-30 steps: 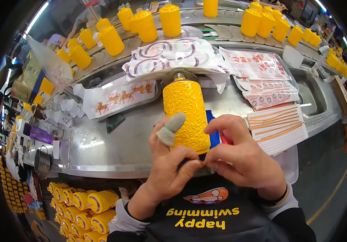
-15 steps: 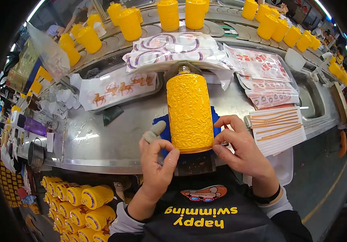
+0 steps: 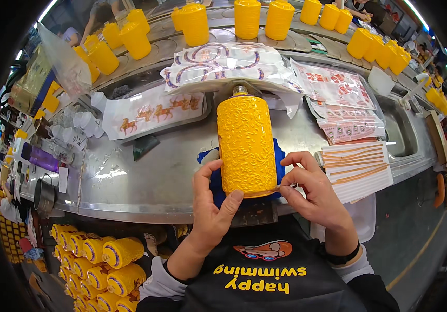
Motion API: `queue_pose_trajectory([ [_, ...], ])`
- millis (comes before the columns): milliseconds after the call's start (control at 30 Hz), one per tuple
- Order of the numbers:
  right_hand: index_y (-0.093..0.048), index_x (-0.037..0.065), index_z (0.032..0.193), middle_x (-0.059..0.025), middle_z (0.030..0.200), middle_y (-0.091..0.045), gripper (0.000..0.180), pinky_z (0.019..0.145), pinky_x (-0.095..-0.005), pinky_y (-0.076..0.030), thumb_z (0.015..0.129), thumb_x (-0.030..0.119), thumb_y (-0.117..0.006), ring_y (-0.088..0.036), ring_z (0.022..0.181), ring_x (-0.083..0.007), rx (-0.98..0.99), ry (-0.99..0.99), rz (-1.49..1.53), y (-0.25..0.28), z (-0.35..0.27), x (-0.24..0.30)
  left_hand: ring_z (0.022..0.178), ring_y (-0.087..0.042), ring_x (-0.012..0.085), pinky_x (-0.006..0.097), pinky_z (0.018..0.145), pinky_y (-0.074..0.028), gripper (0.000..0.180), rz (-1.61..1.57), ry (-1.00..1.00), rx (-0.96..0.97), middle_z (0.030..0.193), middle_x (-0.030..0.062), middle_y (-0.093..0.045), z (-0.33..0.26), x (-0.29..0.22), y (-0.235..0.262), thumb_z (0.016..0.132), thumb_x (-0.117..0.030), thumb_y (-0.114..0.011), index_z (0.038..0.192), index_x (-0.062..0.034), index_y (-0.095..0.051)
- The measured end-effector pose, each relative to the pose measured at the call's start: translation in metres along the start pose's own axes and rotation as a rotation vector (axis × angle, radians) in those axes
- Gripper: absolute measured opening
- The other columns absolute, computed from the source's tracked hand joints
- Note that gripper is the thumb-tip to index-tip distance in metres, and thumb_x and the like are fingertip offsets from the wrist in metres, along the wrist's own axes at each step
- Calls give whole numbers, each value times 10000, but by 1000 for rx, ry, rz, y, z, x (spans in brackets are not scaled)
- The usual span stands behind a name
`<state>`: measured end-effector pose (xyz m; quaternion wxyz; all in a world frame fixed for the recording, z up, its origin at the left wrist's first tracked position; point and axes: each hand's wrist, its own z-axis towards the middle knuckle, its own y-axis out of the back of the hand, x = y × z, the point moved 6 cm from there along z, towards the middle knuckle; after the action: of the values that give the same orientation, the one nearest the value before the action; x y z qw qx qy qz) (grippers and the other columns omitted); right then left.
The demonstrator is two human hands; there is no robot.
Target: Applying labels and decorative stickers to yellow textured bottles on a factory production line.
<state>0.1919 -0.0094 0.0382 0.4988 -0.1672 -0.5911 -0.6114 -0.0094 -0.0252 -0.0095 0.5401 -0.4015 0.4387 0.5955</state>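
A yellow bottle (image 3: 245, 143) with raised scrollwork lies on a bunched blue cloth (image 3: 280, 155), its clear neck pointing away from me. Along the edge of its base runs a thin orange-brown strip (image 3: 257, 195). My left hand (image 3: 210, 210) is curved round the bottle's lower left side, thumb pressed near the base edge; a pale cover on one finger is partly hidden behind the bottle. At the lower right edge, my right hand (image 3: 309, 192) has thumb and forefinger pinched together at what looks like the strip's end.
Strips on a white sheet (image 3: 356, 169) lie at right, beside printed decal sheets (image 3: 338, 91) and a sink (image 3: 400, 125). Horse decals (image 3: 156, 112) lie at left. Yellow bottles (image 3: 195, 26) stand on the conveyor (image 3: 221, 39) behind; more are stacked (image 3: 122, 252) below left.
My left hand has moved from pinching beside the base to holding the bottle's side. My right fingers have closed at the base edge. Bottles on the conveyor have shifted.
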Motion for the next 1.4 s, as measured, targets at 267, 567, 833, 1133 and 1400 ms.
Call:
queue_pose_trajectory([
  [267, -597, 35, 835, -147, 1137, -525, 59, 779, -296, -424, 830, 54, -653, -520, 972, -211, 14, 7, -31, 2, -3, -4, 1206, -416, 245, 353, 1057, -306, 598, -12, 5, 2, 1261, 149, -416, 0, 0, -5, 902, -283, -671, 1333, 4, -374],
  [567, -597, 21, 845, -179, 1147, -505, 90, 832, -355, -451, 859, 103, -631, -531, 1024, -281, 69, -141, 286, -4, 1, -13, 1250, -384, 229, 347, 1080, -284, 630, -283, 61, 7, 1303, 144, -397, 3, 4, -3, 910, -296, -660, 1344, 32, -342],
  [833, -561, 34, 782, -168, 1120, -512, 244, 769, -339, -458, 824, 184, -749, -537, 971, -261, 9, -16, 144, -9, 4, -10, 1261, -383, 239, 354, 1087, -282, 677, -131, 31, 21, 1319, 156, -392, 2, 3, -9, 898, -307, -676, 1355, 38, -315],
  [1133, -551, 42, 763, -150, 1110, -527, 248, 744, -324, -455, 824, 182, -746, -539, 940, -245, 12, -40, 138, -9, 4, -12, 1264, -376, 243, 360, 1092, -275, 707, -89, 59, 25, 1327, 165, -379, 2, 4, -10, 893, -319, -680, 1365, 40, -296],
  [1400, -548, 43, 754, -149, 1119, -527, 254, 708, -306, -454, 821, 186, -746, -540, 901, -219, 14, -48, 160, -8, 3, -13, 1272, -365, 250, 364, 1094, -270, 731, -83, 39, 33, 1331, 167, -368, 2, 5, -10, 892, -343, -678, 1375, 38, -283],
])
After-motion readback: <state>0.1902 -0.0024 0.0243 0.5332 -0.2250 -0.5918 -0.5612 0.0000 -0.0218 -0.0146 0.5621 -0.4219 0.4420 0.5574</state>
